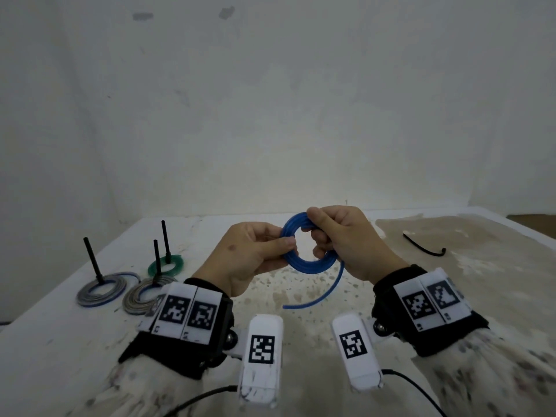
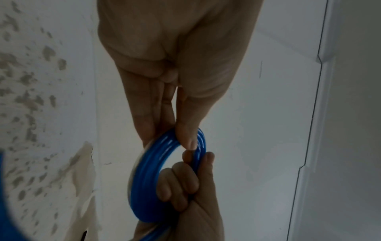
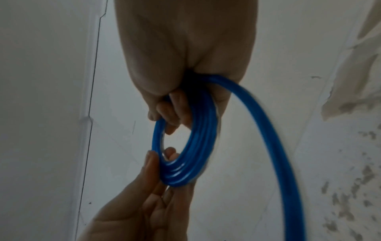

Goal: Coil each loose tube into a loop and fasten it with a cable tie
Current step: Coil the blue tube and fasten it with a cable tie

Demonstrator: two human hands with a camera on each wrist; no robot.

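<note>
Midair, both hands point(image 1: 304, 245) clamp the blue tube point(image 1: 310, 263) coil above the table point(image 1: 331, 296), tail dangling free.

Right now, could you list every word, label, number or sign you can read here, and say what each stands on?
No readable words, brands or numbers.
Black-and-white square code markers on both wristbands and wrist cameras: patterns, not text.
Tiny marks beneath the markers: too small to read.
Blue tube: no print visible.

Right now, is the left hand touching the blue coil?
Touching. In the left wrist view the left hand pinches the blue coil between thumb and fingers.
</note>
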